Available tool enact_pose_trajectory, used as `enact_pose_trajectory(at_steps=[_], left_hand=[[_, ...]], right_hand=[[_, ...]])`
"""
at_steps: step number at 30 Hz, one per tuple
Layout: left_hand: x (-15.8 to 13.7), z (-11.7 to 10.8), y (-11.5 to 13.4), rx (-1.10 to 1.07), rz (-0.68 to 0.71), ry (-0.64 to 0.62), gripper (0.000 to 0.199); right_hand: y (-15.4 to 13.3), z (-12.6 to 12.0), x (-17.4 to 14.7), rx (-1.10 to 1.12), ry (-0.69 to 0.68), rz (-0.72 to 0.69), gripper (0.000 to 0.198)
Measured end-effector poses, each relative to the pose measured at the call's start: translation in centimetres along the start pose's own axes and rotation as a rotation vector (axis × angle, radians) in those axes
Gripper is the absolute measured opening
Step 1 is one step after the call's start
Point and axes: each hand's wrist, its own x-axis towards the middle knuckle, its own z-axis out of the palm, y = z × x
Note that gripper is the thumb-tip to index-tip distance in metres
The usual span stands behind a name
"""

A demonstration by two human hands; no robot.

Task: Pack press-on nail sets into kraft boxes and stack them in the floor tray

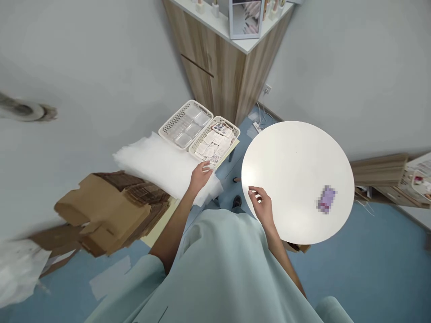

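My left hand (pixel 200 176) hovers over the right end of a stack of thin white foam sheets (pixel 161 163), just in front of a white basket (pixel 237 133) with printed cards and packets (pixel 215 142) in it. Its fingers are loosely bent and apart, with nothing seen in them. By the near left edge of a round white table (pixel 292 157) is my right hand (pixel 262 205). The thumb and fingers there curve toward each other with a gap between, and no object shows in them.
Clear plastic boxes (pixel 193 123) fill a second white basket (pixel 163 131). Flattened brown cardboard boxes (pixel 107 206) are stacked at left. A blurred purple object (pixel 326 199) lies on the table. Behind stands a wooden cabinet (pixel 222 58) with a picture frame (pixel 246 20); a power strip (pixel 257 127) lies on the floor.
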Motion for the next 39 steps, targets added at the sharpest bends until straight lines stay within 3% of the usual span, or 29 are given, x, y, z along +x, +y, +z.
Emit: enact_pose_trajectory(at_steps=[4,8,12,17,21,24,27,30,32,36,39], left_hand=[[7.9,-0.2,-0.7,0.321,0.045,-0.091,0.053],[12.6,0.6,-1.0,0.643,0.103,-0.217,0.051],[14.1,1.4,-1.0,0.822,0.208,-0.278,0.041],[14.4,1.0,-0.2,0.831,0.216,-0.300,0.035],[14.2,-0.4,1.0,0.809,0.198,-0.218,0.025],[13.1,-1.5,2.4,0.652,0.189,-0.065,0.017],[10.7,-2.0,4.2,0.289,0.122,0.004,0.013],[6.4,-0.8,6.4,-0.179,0.025,-0.107,0.024],[2.9,0.8,7.9,-0.369,-0.032,-0.228,0.035],[-4.2,5.2,10.5,-0.465,-0.098,-0.431,0.049],[-7.8,8.6,11.8,-0.453,-0.126,-0.516,0.052]], right_hand=[[-1.7,2.3,-0.6,0.001,0.128,0.061,0.038],[-2.7,4.5,-1.5,-0.009,0.246,0.106,0.040],[-2.9,5.6,-2.3,-0.016,0.342,0.138,0.041],[-3.1,5.8,-2.6,-0.011,0.405,0.161,0.042],[-3.2,5.9,-1.8,0.024,0.378,0.143,0.040],[-2.9,5.7,-1.0,0.062,0.324,0.113,0.039],[-2.4,4.9,-0.3,0.076,0.258,0.077,0.039],[-1.8,3.5,0.4,0.080,0.207,0.052,0.038],[-1.4,2.1,0.9,0.088,0.200,0.033,0.037],[-1.0,-1.5,1.7,0.146,0.222,-0.003,0.038],[-0.3,-4.5,1.7,0.226,0.274,-0.004,0.039]])
